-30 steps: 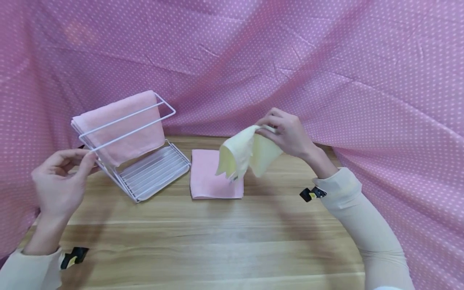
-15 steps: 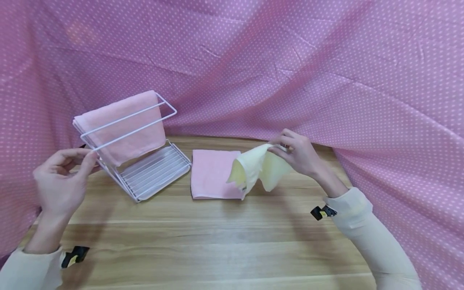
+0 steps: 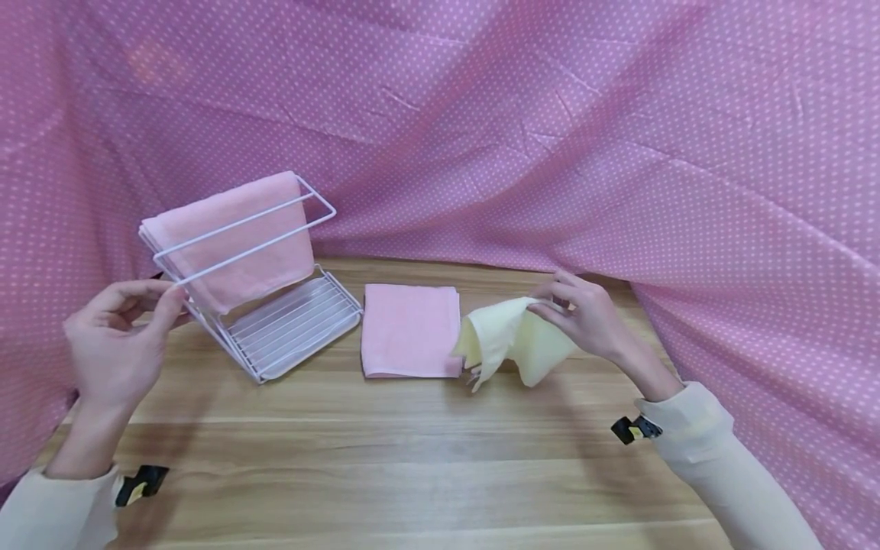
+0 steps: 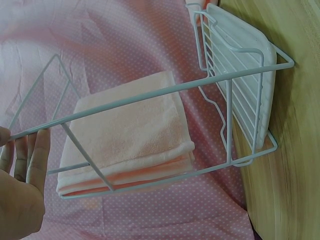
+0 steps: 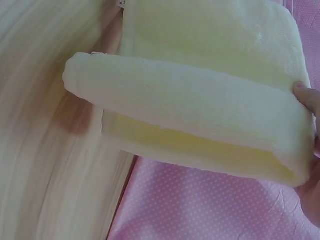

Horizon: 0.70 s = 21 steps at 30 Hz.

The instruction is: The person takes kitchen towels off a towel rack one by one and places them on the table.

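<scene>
My left hand [image 3: 117, 344] pinches the upper side of a white wire rack [image 3: 234, 256] between thumb and fingers. Over the rack's top bars hangs a folded pink towel [image 3: 241, 229]. In the left wrist view, the fingertips curl at the side wire of the rack [image 4: 150, 95]. My right hand [image 3: 584, 313] pinches the top of a pale yellow towel [image 3: 505, 328], which droops in loose folds over the wooden table. The right wrist view shows the yellow towel [image 5: 190, 95] folded over itself, its edge held by thumb and fingers.
A second pink towel [image 3: 410, 332], folded square, lies flat on the wooden table [image 3: 385, 473] between the rack and the yellow towel. At the rack's base is a white drip tray [image 3: 296, 325]. Pink dotted cloth [image 3: 440, 137] hangs behind and along both sides.
My right hand has moved right and toward me with the yellow towel, uncovering the folded pink towel on the table. My left hand and the rack stay almost in place.
</scene>
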Motion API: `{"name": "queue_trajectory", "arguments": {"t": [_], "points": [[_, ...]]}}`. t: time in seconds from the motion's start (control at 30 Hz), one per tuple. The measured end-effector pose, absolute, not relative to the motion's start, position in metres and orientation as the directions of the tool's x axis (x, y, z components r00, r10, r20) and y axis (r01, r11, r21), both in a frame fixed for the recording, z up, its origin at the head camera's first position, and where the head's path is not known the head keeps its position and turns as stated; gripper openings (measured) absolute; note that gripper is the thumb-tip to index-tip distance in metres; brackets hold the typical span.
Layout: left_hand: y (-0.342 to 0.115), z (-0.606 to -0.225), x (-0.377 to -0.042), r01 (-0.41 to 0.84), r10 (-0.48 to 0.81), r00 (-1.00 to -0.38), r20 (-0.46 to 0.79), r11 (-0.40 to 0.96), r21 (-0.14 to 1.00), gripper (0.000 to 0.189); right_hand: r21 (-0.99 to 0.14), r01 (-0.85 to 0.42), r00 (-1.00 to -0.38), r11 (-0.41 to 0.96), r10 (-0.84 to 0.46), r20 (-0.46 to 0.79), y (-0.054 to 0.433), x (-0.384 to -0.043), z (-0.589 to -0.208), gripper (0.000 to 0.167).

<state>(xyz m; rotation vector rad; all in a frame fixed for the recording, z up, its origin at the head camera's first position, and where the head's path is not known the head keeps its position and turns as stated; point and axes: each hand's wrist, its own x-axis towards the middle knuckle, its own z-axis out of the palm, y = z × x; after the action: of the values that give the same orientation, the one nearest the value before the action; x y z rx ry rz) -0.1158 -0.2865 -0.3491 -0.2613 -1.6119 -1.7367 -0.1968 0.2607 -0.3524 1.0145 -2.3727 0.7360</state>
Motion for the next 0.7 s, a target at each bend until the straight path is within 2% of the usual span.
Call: {"name": "queue_trajectory", "arguments": {"t": [0.4,0.7], "points": [[-0.286,-0.349,-0.118,0.639,-0.37,-0.703,0.608,0.046,0.768,0.017,-0.304,-0.72,-0.673,0.624,-0.52,0.526,0.278,-0.177,-0.351,0.022],[-0.288,-0.348,-0.117,0.625,-0.359,-0.7,0.617,0.108,0.773,0.019,-0.308,-0.632,-0.768,0.711,-0.521,0.373,0.278,-0.172,-0.346,0.011]]}}
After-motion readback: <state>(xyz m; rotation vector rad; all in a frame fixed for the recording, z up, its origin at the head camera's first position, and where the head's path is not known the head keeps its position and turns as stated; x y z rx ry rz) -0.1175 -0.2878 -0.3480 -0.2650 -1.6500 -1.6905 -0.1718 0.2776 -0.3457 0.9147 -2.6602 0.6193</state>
